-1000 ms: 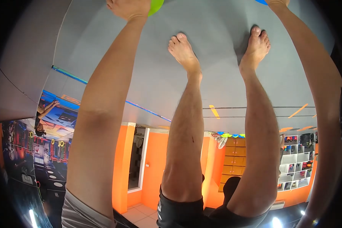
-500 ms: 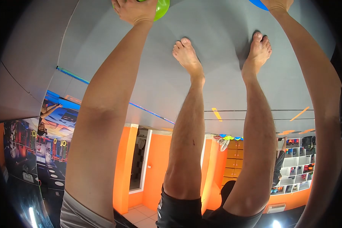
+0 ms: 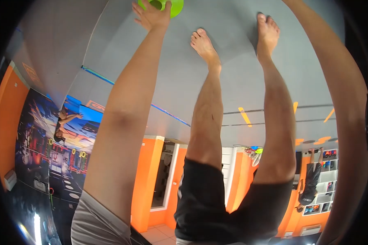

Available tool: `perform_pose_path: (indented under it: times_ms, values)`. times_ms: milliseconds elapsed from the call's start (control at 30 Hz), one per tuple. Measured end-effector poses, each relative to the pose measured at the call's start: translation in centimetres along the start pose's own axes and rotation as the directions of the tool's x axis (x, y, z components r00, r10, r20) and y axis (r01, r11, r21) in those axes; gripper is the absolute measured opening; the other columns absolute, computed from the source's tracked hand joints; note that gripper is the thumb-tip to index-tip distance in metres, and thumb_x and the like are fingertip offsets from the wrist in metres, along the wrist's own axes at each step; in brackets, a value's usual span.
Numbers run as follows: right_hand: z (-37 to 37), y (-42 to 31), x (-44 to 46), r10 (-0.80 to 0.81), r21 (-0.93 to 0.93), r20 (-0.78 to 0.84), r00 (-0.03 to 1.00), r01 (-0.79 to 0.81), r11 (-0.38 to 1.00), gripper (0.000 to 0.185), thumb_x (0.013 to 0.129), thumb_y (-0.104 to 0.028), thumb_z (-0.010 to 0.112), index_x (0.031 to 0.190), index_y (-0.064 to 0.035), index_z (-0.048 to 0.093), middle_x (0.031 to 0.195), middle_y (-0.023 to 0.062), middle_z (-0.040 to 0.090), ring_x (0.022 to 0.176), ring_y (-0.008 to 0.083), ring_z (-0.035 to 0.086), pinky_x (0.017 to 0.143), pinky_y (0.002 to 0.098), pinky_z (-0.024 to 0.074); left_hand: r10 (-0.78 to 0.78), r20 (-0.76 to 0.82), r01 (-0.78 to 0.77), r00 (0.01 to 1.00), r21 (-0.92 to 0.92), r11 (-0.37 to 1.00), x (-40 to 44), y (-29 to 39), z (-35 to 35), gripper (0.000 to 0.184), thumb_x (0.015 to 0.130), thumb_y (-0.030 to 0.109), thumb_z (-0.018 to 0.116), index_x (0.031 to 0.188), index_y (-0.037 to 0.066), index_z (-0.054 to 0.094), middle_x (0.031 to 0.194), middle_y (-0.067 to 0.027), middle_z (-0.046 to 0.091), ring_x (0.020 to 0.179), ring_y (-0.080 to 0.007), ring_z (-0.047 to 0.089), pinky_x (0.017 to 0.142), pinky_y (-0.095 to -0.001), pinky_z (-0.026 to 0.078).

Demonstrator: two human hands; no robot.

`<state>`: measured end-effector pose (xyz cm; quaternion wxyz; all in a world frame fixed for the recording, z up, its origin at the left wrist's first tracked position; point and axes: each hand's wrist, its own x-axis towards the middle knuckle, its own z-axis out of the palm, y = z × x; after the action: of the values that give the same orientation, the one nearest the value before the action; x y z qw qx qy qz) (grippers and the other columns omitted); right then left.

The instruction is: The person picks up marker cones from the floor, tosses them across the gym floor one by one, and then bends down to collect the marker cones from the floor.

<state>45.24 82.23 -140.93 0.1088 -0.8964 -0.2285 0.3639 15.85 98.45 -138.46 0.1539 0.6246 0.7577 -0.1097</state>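
The picture is upside down, with the grey floor mat [image 3: 229,77] at the top. My left hand [image 3: 154,17] reaches down to a green disc cone [image 3: 177,7] at the top edge. Its fingers are spread over the near rim, and the cone's centre hole shows beyond them; I cannot tell how firmly they touch it. Of my right arm [image 3: 327,61] only the forearm and upper arm show along the right side. The right hand lies past the top edge. My bare left foot [image 3: 203,43] and right foot [image 3: 268,32] stand apart on the mat between the arms.
Orange walls [image 3: 149,175] and a doorway [image 3: 164,175] lie behind my legs. A person [image 3: 310,183] in dark clothes is near white shelves [image 3: 329,177] of gear at right. A colourful wall mural [image 3: 65,155] spans the left. Blue tape [image 3: 97,74] runs along the mat.
My left hand's fingers have spread, uncovering the green cone's centre hole. My right hand and the blue object beside it have left the top of view. More of my shorts shows.
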Motion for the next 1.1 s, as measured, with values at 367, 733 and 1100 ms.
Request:
perform_pose_path:
  times_ms: [367,733,1100]
  values:
    - [-42.3,-16.7,-16.6,-0.225,-0.544,0.192,0.955,0.295,0.786,0.067,0.084,-0.051,0.053,0.137,-0.0091,0.045,0.14,0.0127,0.046,0.135,0.0326,0.032,0.108,0.0407,0.032,0.215,0.276,-0.113,0.937,-0.343,0.932,-20.8,12.0,-37.8,0.085,0.076,0.03,0.069,0.144,0.005,0.026,0.148,-0.0314,0.018,0.133,-0.044,0.032,0.107,-0.0426,0.033]
    - [-62.3,-25.6,-43.3,-0.232,0.549,-0.605,0.762,0.61,0.571,0.05,0.09,-0.023,0.058,0.134,-0.0025,0.047,0.14,0.0121,0.047,0.133,0.0238,0.039,0.109,0.0349,0.031,0.764,0.02,-0.314,0.645,-0.905,0.289,-21.2,8.0,-66.3,0.039,0.09,0.019,0.063,0.123,0.0,0.056,0.12,-0.0136,0.062,0.111,-0.0206,0.058,0.095,-0.0332,0.045]
    - [-51.3,-4.8,-78.4,0.666,0.868,-0.423,0.614,0.486,0.103,0.062,0.096,-0.052,0.031,0.14,-0.0105,0.041,0.148,0.0076,0.036,0.133,0.0279,0.038,0.108,0.0449,0.0298,0.589,0.756,-0.404,0.287,-0.462,0.789,-25.5,-0.7,-59.3,0.037,0.08,0.015,0.069,0.114,0.006,0.058,0.098,-0.0079,0.065,0.084,-0.0173,0.064,0.067,-0.0305,0.051]
